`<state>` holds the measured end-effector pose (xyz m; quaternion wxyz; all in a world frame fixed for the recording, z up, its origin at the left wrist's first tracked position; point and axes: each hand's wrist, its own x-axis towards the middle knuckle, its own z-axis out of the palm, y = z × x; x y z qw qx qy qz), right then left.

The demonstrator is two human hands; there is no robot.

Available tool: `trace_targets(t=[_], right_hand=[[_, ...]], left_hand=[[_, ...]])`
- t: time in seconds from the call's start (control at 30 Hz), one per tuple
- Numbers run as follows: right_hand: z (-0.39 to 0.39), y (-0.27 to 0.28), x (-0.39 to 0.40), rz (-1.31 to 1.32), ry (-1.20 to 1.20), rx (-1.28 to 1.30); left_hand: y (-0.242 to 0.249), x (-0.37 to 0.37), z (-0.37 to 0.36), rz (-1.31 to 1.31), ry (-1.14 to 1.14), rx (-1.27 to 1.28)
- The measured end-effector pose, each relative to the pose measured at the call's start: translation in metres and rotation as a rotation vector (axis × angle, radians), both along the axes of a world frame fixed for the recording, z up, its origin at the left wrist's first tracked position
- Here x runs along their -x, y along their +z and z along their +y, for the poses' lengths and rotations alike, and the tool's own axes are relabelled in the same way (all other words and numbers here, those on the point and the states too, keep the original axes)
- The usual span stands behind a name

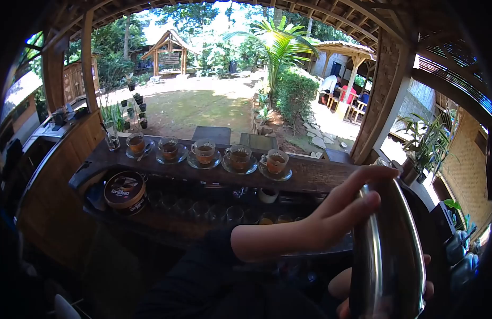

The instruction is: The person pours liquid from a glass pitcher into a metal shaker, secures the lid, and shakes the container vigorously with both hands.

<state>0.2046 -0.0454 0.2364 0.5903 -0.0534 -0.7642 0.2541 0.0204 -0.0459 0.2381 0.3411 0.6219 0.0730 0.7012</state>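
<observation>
A long, shiny metal object [387, 250] with bright rounded edges stands tilted at the right, close to the camera; its exact kind I cannot tell. My left hand [352, 204] reaches across to its top end, the thumb on the near side and fingers over the upper edge. Lower down, my right hand [342, 290] grips it, fingertips showing on both sides and the palm hidden behind the metal. Beyond my left arm, several glass cups of brownish drink, one of them a glass cup [276, 162], stand on glass saucers along the dark wooden counter [325, 174].
On the shelf below sit a round chocolate tub [124, 192] and rows of upturned-looking glasses [235, 215]. A glass holding utensils [112, 141] stands at the counter's left end. Wooden posts [387, 95] frame the garden, where people [331, 85] sit under a far shelter.
</observation>
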Motion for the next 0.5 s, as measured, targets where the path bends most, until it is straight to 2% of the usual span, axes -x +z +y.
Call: trace_targets(t=[0.03, 0.1, 0.17, 0.23, 0.27, 0.33, 0.37, 0.4, 0.47, 0.5], right_hand=[[0.017, -0.022, 0.007, 0.132, -0.155, -0.270], [0.044, -0.031, 0.016, 0.227, -0.295, -0.431], [0.070, -0.034, 0.030, 0.270, -0.443, -0.571], [0.092, -0.045, 0.052, 0.305, -0.479, -0.580], [0.092, -0.058, 0.053, 0.340, -0.294, -0.399], [0.089, -0.047, 0.045, 0.362, -0.373, -0.671], [0.081, -0.049, 0.037, 0.270, -0.333, -0.579], [0.073, -0.051, 0.029, 0.181, -0.301, -0.484], [0.081, -0.052, 0.030, 0.236, -0.160, -0.487], [0.084, -0.052, 0.030, 0.262, -0.092, -0.483]], left_hand=[[0.002, -0.006, 0.001, 0.012, 0.065, -0.081], [-0.005, -0.012, 0.011, 0.014, 0.119, -0.166], [-0.035, 0.003, 0.043, -0.180, -0.098, 0.347], [-0.057, 0.012, 0.059, -0.371, -0.134, 0.593], [-0.060, 0.011, 0.056, -0.368, -0.109, 0.601], [-0.053, 0.010, 0.045, -0.336, -0.104, 0.538], [-0.045, 0.007, 0.037, -0.330, -0.100, 0.543], [-0.038, 0.004, 0.030, -0.198, -0.044, 0.360], [-0.022, 0.003, 0.017, 0.023, 0.084, 0.070], [-0.021, 0.005, 0.023, 0.029, 0.079, 0.085]])
